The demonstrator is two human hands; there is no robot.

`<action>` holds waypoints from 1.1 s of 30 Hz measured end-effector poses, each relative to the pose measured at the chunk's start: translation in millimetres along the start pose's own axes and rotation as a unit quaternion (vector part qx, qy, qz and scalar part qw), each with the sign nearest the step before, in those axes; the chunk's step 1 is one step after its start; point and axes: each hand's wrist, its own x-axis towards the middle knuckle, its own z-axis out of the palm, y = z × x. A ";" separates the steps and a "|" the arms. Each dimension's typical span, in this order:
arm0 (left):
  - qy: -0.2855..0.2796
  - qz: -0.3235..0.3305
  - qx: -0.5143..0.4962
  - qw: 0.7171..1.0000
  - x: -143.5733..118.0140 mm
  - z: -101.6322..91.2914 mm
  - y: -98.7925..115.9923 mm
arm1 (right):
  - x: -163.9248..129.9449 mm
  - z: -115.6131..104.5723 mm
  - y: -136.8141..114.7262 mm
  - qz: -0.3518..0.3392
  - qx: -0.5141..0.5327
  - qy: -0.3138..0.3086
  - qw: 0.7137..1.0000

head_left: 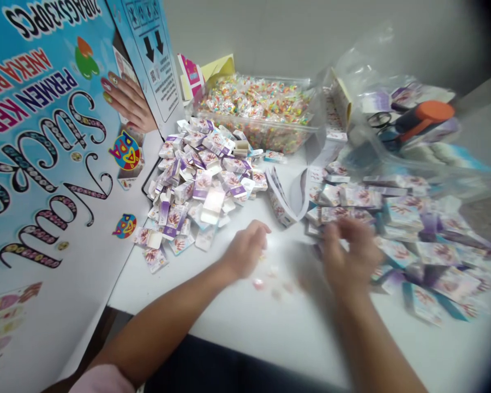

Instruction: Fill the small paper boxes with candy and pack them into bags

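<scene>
**Small candies handled amid heaps of little boxes**

Two hands are seen low over a white table (270,327). The left hand (245,250) is loosely curled, knuckles up, just above a few small pale candies (265,278) that are scattered on the bare table between the hands; whether any candy is pinched in its fingers cannot be told. The right hand (349,251) is blurred by motion, its fingers bent at the near edge of a spread of flat boxes (396,218); whether anything is gripped cannot be told.

A pile of folded boxes (200,185), white and purple, is heaped beyond the left hand. Between the two heaps, an open box (286,199) is stood on the table. Behind the pile, a clear tub (262,112) is filled with bright candy in small bags. A large blue carton (53,142) printed with lettering and a picture of painted nails is propped along the left edge of the table. At the far right, scissors (378,120) and an orange-handled tool (427,117) are laid among clear plastic bags (364,60).
</scene>
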 end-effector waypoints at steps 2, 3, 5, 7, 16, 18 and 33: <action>-0.001 0.004 0.006 1.000 0.3 -0.2 -0.1 | -7.9 9.8 -9.6 -0.039 -0.085 -0.179 0.979; -0.001 0.006 0.011 1.000 0.6 -0.2 -0.1 | -10.9 14.7 -13.6 -0.044 -0.123 -0.247 0.960; -0.001 0.009 0.020 1.000 1.1 0.3 -0.2 | -14.2 23.1 -18.1 -0.043 -0.191 -0.315 0.929; -0.003 0.007 0.026 1.000 1.4 1.7 -0.3 | -14.4 28.4 -17.5 -0.041 -0.230 -0.325 0.916; -0.024 -0.021 0.029 0.999 0.6 5.0 1.7 | -17.2 31.1 5.0 -0.049 -0.124 -0.215 0.967; -0.022 -0.024 0.028 0.999 0.8 3.9 2.0 | -18.2 30.6 8.2 -0.041 -0.089 -0.204 0.974; 0.002 0.134 0.022 0.991 4.0 -4.9 2.4 | -4.8 -24.4 -24.7 0.273 0.413 -0.207 0.843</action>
